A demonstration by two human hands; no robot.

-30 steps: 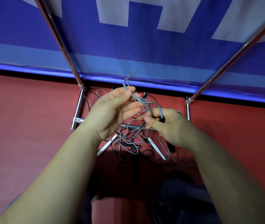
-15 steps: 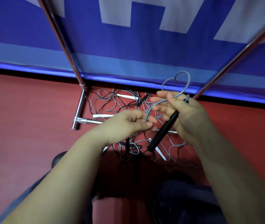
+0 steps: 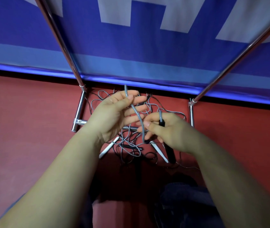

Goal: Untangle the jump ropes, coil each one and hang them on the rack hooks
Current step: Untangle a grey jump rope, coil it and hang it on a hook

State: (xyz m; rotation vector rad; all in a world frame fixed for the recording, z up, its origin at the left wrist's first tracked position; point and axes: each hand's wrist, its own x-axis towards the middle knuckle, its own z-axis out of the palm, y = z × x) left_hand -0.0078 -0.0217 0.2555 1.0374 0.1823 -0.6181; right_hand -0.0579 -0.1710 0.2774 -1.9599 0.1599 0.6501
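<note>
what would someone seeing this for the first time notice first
Two bare hands meet mid-frame over a red floor: the left hand pinches a grey rope, and the right hand grips a black handle with that rope running between them. Under them a tangle of ropes with white handles lies at the foot of a chrome rack. A blue banner fills the top.

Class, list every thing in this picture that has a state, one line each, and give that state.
left hand: pinches the grey rope
right hand: grips the black handle
grey rope: held up between both hands
black handle: lifted, in the right hand
rope pile: tangled on the floor
white handles: lying in the pile
</note>
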